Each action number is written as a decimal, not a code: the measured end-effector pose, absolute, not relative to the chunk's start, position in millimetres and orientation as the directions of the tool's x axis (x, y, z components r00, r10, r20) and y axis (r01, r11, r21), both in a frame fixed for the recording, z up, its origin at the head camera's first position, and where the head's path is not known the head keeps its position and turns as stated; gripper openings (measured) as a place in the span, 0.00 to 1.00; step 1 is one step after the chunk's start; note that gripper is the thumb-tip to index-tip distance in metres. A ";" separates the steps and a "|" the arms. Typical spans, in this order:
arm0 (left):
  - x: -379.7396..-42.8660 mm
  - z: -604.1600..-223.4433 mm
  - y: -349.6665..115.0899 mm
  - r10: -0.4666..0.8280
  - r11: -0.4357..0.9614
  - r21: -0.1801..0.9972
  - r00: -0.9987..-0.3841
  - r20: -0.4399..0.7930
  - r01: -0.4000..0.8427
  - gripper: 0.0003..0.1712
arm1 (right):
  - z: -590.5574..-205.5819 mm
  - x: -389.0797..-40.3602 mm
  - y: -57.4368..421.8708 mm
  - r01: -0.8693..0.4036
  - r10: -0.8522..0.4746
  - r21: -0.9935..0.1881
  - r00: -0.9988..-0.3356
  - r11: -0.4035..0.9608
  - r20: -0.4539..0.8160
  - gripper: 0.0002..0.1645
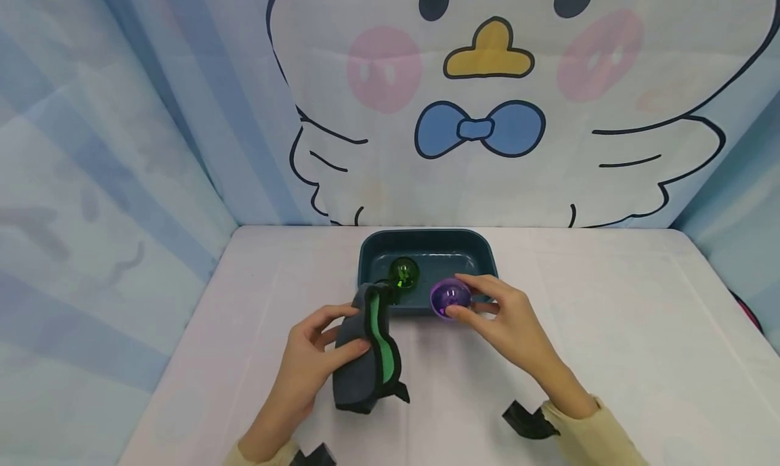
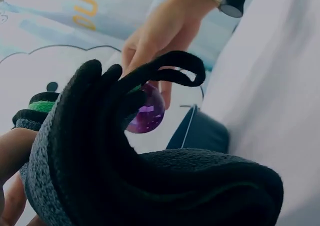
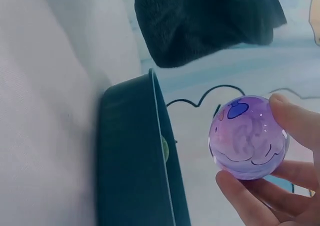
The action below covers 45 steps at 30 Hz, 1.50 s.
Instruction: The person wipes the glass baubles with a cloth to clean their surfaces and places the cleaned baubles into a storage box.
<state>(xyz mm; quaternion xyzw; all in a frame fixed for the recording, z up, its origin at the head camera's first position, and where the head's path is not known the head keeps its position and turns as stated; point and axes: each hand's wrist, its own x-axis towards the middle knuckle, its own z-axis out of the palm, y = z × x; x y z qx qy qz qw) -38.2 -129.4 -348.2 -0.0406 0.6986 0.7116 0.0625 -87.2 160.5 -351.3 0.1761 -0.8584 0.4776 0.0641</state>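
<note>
My left hand grips a folded dark grey cloth with black edging and a green inner side. In the left wrist view, a black loop sticks out from the cloth's edge. Between the fingertips and thumb of my right hand is a clear purple ball, pinched over the front right part of a dark teal tray. A clear green ball lies inside that tray, toward its left. The cloth's upper end overlaps the tray's front left corner in the head view.
A pale cloth covers the table. Behind it hangs a printed curtain with a cartoon bird, and a blue and white curtain lines the left side. Black straps show near the sleeves.
</note>
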 end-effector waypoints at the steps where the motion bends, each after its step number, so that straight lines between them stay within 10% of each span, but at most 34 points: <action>1: -37.8 -347.8 -132.2 0.030 0.012 0.991 -0.991 -0.133 -0.133 0.26 | -352.3 -90.2 160.3 -0.355 -0.238 -0.800 -0.933 0.483 0.270 0.30; 26: -28.4 -353.0 -146.3 -0.086 0.310 0.950 -0.994 0.071 0.041 0.23 | -386.9 -138.0 154.1 -0.275 -0.247 -0.768 -0.956 0.579 0.156 0.34; 45: -35.3 -344.4 -154.5 -0.023 0.431 0.902 -1.000 0.018 0.006 0.24 | -387.9 -150.4 146.4 -0.274 -0.274 -0.498 -0.959 0.822 0.075 0.35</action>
